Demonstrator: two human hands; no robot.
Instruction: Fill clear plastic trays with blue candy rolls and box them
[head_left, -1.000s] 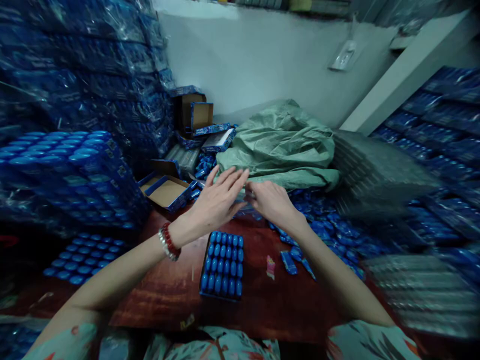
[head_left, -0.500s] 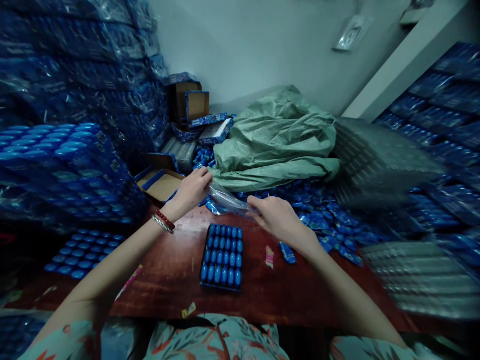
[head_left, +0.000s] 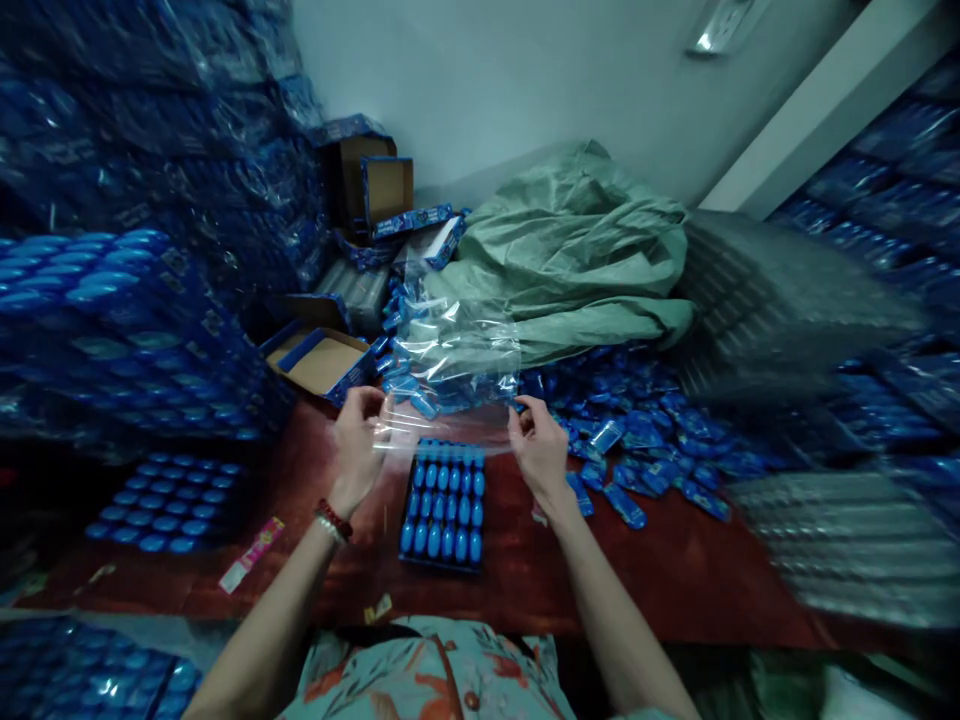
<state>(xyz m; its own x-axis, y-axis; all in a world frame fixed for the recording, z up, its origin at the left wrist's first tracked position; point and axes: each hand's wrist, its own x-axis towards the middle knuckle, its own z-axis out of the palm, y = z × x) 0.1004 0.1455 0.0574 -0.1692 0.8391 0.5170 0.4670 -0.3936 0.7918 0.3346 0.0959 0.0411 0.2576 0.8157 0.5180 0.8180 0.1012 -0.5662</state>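
Observation:
A clear plastic bag [head_left: 457, 350] is stretched between my two hands above the table. My left hand [head_left: 361, 440] pinches its near left edge, and my right hand [head_left: 538, 440] pinches the near right edge. Just below the film sits a tray of blue egg-shaped pieces [head_left: 442, 510] in rows, its far end partly seen through the plastic. Loose blue packets [head_left: 645, 450] lie in a heap beyond and to the right of my right hand.
Open cardboard boxes [head_left: 326, 365] lie behind my left hand. A green cloth sack [head_left: 570, 260] stands at the back. Stacked blue trays [head_left: 135, 340] rise on the left, with more egg-shaped pieces [head_left: 165, 500] near them. Clear plastic trays [head_left: 840, 545] are at the right.
The clear bag, earlier bunched narrowly between my hands, is now spread wide and flat. My hands have come nearer to me and moved farther apart, to both sides of the tray's far end.

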